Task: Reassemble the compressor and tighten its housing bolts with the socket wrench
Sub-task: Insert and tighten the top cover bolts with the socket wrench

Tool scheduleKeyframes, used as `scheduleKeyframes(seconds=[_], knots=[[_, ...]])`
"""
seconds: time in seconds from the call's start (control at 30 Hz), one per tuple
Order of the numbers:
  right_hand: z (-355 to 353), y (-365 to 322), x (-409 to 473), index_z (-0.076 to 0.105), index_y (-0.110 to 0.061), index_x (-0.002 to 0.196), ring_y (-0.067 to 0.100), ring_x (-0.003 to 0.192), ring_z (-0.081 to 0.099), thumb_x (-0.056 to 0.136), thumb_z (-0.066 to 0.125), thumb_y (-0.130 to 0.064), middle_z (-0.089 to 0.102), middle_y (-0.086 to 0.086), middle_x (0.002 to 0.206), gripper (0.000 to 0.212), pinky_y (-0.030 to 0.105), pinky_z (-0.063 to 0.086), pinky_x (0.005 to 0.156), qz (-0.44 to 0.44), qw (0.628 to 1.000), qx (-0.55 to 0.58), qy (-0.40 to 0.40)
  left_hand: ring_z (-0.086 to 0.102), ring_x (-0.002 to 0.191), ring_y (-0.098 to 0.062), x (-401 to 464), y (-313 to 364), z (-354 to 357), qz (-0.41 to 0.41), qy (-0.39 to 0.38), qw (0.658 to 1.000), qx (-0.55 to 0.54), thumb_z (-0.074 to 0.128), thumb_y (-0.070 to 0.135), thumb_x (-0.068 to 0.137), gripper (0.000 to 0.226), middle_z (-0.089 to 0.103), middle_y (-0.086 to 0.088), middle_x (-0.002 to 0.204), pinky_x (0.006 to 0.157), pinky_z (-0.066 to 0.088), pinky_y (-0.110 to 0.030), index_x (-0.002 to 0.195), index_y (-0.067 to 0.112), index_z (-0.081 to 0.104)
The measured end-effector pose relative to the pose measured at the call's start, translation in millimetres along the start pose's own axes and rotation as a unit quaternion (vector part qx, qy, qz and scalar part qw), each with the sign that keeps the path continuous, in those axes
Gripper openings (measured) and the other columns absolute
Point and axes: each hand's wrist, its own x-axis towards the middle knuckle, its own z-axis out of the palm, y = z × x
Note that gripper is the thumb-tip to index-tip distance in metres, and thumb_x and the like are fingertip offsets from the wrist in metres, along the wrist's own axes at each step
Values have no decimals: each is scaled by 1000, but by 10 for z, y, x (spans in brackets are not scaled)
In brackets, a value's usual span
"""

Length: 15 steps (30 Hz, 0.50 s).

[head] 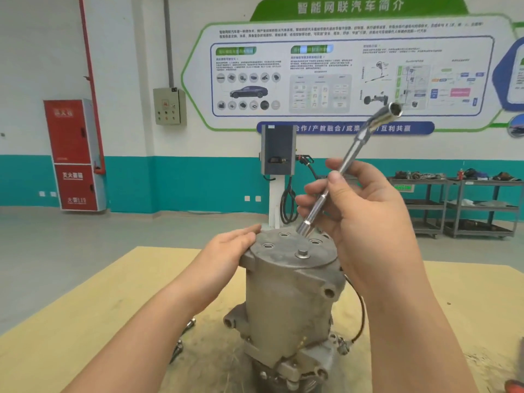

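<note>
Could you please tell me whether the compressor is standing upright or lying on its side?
Upright: the compressor stands on end on the table, its flat bolt-hole cover facing up.

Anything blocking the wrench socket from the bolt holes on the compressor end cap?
Nothing visible. The right hand holds the chrome L-shaped socket wrench, whose lower end is already at a rear hole of the grey cast-metal compressor. The left hand rests on the cap's left edge, clear of the holes.
</note>
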Motion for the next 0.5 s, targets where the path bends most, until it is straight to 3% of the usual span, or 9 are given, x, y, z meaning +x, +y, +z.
scheduleKeyframes(seconds=[0.07, 0.13, 0.17, 0.23, 0.3, 0.37, 0.4, 0.5], knots=[[-14, 18, 1, 57, -15, 98, 21, 64, 72, 101, 47, -8, 67, 4, 68, 13, 30, 58, 61, 15, 1000, 2, 6, 40, 115, 26, -206, 50, -59, 34, -9, 995, 90, 36, 64, 94, 49, 47, 41, 131, 102, 27, -4, 134, 43, 53], [-33, 55, 14, 56, -15, 97, 22, 66, 73, 101, 46, -9, 69, 7, 74, 12, 32, 60, 63, 18, 1000, -19, 11, 43, 97, 36, -330, 93, -217, 56, -7, 989, 136, 21, 90, 78, 69, 55, 50, 107, 85, 28, 0, 118, 53, 64], [-47, 74, 23, 56, -16, 96, 22, 68, 73, 101, 46, -9, 69, 7, 76, 13, 32, 61, 64, 14, 999, -36, 13, 50, 98, 30, -336, 101, -303, 65, 14, 991, 118, 18, 87, 81, 69, 63, 43, 103, 86, 27, -5, 109, 50, 70], [-77, 118, 42, 57, -18, 95, 21, 69, 74, 101, 47, -10, 71, 7, 79, 14, 34, 61, 66, 8, 998, -64, 19, 66, 97, 7, -234, -10, -474, 45, 108, 992, 49, 29, 62, 99, 56, 76, 16, 94, 87, 35, -18, 98, 32, 76], [-102, 168, 54, 57, -18, 95, 21, 71, 74, 101, 47, -11, 71, 6, 79, 14, 36, 61, 68, 13, 997, -72, 25, 69, 88, -8, -114, -259, -573, -16, 170, 976, 136, 45, 34, 103, 31, 77, 5, 91, 76, 43, -25, 93, 25, 72], [-120, 216, 69, 57, -17, 96, 22, 71, 74, 101, 46, -11, 72, 4, 76, 14, 37, 62, 70, 27, 997, -67, 31, 63, 84, -12, -22, -655, -617, -106, 109, 936, 319, 53, 18, 99, 18, 73, 1, 104, 71, 44, -24, 94, 21, 70], [-129, 236, 77, 57, -17, 97, 22, 71, 74, 102, 46, -11, 72, 3, 74, 13, 36, 61, 70, 34, 997, -61, 34, 60, 89, -12, 10, -863, -616, -138, 61, 912, 382, 55, 15, 96, 17, 70, 1, 111, 75, 44, -22, 100, 21, 70], [-157, 266, 100, 58, -16, 98, 24, 71, 74, 101, 46, -11, 73, 3, 73, 13, 35, 61, 67, 44, 998, -30, 40, 56, 102, -9, 63, -1285, -588, -151, -10, 876, 458, 58, 21, 93, 25, 61, 5, 123, 87, 42, -17, 116, 25, 67]])
